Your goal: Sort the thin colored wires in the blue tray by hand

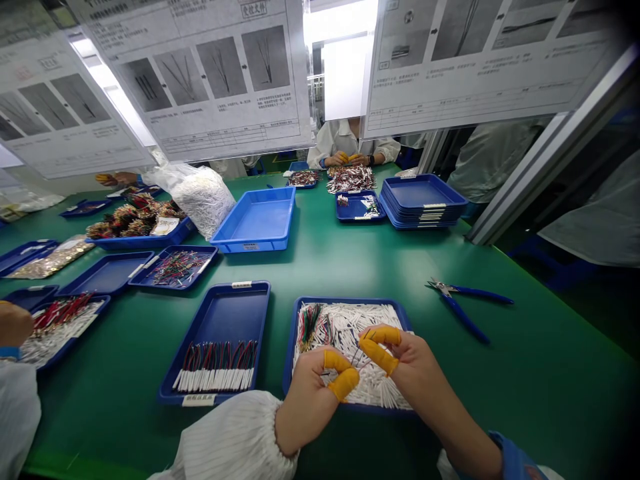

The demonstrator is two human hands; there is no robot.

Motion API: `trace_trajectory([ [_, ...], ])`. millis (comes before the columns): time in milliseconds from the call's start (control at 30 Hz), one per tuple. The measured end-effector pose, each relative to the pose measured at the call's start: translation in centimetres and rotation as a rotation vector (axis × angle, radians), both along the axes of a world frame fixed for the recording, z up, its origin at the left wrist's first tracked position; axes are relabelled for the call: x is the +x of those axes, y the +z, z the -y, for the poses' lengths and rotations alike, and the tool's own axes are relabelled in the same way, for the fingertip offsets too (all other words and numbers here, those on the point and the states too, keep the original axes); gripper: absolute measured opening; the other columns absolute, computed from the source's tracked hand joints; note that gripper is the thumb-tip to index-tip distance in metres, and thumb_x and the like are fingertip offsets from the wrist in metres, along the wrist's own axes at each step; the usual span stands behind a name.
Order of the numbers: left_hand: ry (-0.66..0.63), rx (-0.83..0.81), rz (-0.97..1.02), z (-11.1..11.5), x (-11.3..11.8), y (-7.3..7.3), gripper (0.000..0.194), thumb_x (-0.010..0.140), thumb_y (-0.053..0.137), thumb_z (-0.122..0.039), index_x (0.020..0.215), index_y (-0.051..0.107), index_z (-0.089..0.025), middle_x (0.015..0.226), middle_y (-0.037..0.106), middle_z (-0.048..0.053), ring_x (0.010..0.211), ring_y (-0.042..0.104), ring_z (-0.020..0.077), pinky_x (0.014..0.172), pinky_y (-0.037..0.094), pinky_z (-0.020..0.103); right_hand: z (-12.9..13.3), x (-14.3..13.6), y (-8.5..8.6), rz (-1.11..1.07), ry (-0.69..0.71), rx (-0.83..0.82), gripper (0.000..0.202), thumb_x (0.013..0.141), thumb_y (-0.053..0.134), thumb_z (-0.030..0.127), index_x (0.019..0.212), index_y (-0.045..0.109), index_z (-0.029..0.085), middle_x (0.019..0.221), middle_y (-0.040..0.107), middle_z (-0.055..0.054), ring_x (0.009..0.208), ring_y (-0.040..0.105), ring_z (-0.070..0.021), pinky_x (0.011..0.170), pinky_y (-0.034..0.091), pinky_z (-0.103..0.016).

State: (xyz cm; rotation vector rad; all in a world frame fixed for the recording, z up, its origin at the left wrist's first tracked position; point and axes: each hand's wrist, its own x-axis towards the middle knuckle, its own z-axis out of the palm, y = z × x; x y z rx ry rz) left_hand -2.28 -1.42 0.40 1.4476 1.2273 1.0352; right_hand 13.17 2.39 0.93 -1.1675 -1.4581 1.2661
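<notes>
My left hand [323, 387] and my right hand [395, 353], both with yellow finger covers, pinch thin dark wires between them. They are over a blue tray [289, 360] filled with white tubes [360, 317]. A bundle of red, green and black wires [311, 323] lies at that tray's upper left. Left of my hands, another blue tray [230, 310] holds a row of wires with white sleeves [215, 380] at its lower end. The exact spot where the wires meet is too small to tell.
Blue-handled pliers [463, 303] lie open at the right. Behind are a light-blue bin [260, 220], stacked trays [423, 193] and a plastic bag [203, 200]. Another person [345, 143] sits across the green table; a neighbour's hand [14, 323] is at far left. Printed sheets [210, 127] hang above.
</notes>
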Motion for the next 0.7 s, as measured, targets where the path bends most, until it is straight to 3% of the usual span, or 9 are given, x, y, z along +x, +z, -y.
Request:
trace_trajectory([
  [367,-0.096,-0.01,0.105,0.15,0.0,0.26,0.017,0.073,0.059,-0.016,0.058,0.052,-0.014,0.061,0.048,-0.001,0.058,0.045,0.0112,0.056,0.038,0.022,0.16,0.26,0.02,-0.192,-0.107,0.005,0.012,0.063,0.068,0.032,0.067,0.066,0.021,0.077,0.066,-0.004,0.078,0.058,-0.0211,0.074,0.047,-0.034],
  [567,-0.082,-0.029,0.067,0.42,0.06,0.26,0.017,0.073,0.059,-0.015,0.058,0.051,-0.014,0.061,0.046,-0.002,0.055,0.044,0.0099,0.052,0.038,0.021,-0.04,0.58,0.73,-0.217,0.04,-0.116,0.016,0.061,0.071,0.033,0.07,0.066,0.02,0.081,0.067,-0.006,0.084,0.06,-0.0225,0.08,0.046,-0.037],
  [700,-0.084,0.118,-0.101,0.41,0.05,-0.06,0.016,0.074,0.059,-0.014,0.058,0.054,-0.014,0.062,0.054,0.001,0.059,0.05,0.012,0.058,0.041,0.024,0.07,0.6,0.54,-0.224,0.037,-0.079,0.012,0.062,0.07,0.03,0.07,0.065,0.021,0.08,0.067,-0.004,0.082,0.059,-0.021,0.078,0.046,-0.035],
])
